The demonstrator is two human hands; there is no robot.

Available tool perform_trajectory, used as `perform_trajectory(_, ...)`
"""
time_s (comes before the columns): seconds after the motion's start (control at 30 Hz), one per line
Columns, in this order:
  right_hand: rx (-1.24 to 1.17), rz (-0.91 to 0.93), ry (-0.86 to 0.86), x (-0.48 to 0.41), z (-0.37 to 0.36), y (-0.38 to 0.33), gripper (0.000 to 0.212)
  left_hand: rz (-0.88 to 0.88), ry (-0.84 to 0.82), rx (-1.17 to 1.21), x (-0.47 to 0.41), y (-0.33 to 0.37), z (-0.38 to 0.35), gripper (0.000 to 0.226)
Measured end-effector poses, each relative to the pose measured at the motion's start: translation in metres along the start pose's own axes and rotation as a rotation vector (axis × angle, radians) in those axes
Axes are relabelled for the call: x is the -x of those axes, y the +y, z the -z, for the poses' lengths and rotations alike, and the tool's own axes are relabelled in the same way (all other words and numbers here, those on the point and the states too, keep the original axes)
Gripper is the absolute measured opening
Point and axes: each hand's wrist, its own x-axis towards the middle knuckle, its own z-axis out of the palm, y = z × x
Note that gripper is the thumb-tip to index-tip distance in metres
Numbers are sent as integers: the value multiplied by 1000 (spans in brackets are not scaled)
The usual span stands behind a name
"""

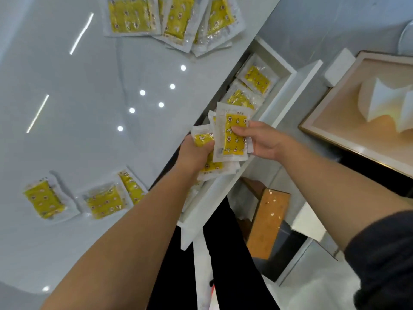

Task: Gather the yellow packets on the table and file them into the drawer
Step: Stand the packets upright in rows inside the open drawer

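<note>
Two bare hands meet over the open white drawer (288,86), which runs along the right edge of the glossy white table (89,108). The right hand (261,142) is closed on an upright yellow packet (234,135), thumb pressed on its printed face; the print shows stars, moons and small flower-like figures. A line of small characters along the packet's clear left margin is too blurred to read. The left hand (194,153) is closed around a small stack of packets (212,166), just beside and partly behind the upright one. Two packets in the drawer (257,79) lie flat and overlapping at its far end. On the table, a fan of packets (174,19) lies at the far edge, and three more packets (89,200) lie near the left forearm, two of them overlapping. No brand name is legible on any packet.
</note>
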Motion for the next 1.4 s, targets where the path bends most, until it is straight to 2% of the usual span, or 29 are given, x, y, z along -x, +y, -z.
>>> perform_trajectory(0.07,74,-13,9,-5,20,-9,36,38,13,75,-9,-8,-24,25)
perform_trajectory(0.13,151,12,58,-14,35,-21,31,114,98,156,-24,-18,-37,32)
perform_trajectory(0.27,363,150,230,-42,54,-47,34,216,248,332,-58,-42,-43,58)
perform_trajectory(0.4,750,188,326,-71,53,-62,34,319,396,549,-86,-61,-40,45)
perform_trajectory(0.5,980,201,323,-98,45,-60,46,345,425,656,-105,-72,-44,62)
perform_trajectory(0.6,1185,135,282,-122,40,-49,59,380,420,688,-121,-81,-56,72)
perform_trajectory(0.67,1354,64,266,-133,39,-42,68,399,447,613,-129,-87,-63,71)
perform_trajectory(0.73,1512,40,261,-138,37,-37,66,412,466,440,-135,-90,-65,67)
perform_trajectory(0.83,1670,92,284,-143,35,-33,59,384,472,176,-132,-88,-63,63)
perform_trajectory(0.93,1852,152,390,-139,29,-30,71,260,508,-183,-131,-91,-53,71)
perform_trajectory(1.0,1999,299,457,-135,26,-29,74,214,526,-392,-130,-93,-46,81)
perform_trajectory(1.07,2085,459,410,-134,25,-28,69,172,507,-538,-131,-91,-42,85)
perform_trajectory(1.17,2178,578,204,-138,26,-24,68,46,433,-687,-132,-82,-44,80)
perform_trajectory(1.27,2266,525,96,-140,26,-18,74,-11,372,-788,-129,-77,-51,74)
perform_trajectory(1.4,2337,489,133,-137,28,-14,76,6,404,-873,-123,-83,-52,71)
